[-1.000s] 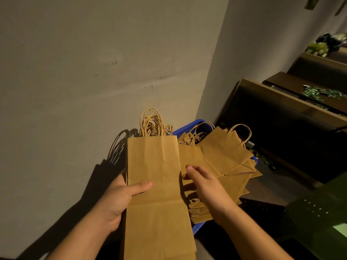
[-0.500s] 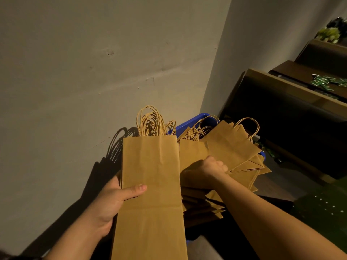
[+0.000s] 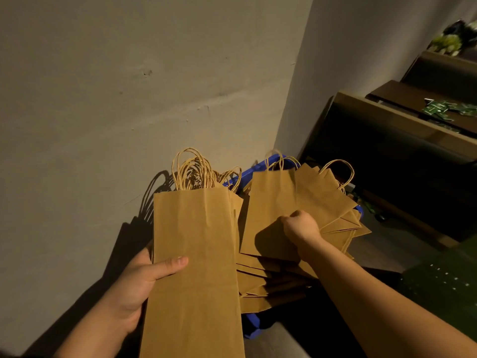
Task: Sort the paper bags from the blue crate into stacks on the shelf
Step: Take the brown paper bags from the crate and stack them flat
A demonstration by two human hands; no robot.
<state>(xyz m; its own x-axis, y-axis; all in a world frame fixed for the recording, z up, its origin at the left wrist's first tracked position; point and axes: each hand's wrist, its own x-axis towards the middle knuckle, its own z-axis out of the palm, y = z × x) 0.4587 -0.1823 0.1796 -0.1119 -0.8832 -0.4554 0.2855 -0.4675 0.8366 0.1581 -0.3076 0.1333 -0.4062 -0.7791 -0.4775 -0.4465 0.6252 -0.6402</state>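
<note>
The left hand (image 3: 139, 285) is holding a tall stack of paper bags (image 3: 196, 267), thumb lying on top. The right hand (image 3: 300, 227) is squeezing tight on a wider bag (image 3: 273, 210), lifting it just above the blue crate (image 3: 271, 161) under both hands.

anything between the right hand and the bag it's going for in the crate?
No. The right hand is already closed on a wide brown paper bag, lifted off the loose pile of brown bags in the blue plastic crate. The left hand holds a separate bundle of narrow brown paper bags beside it.
</note>
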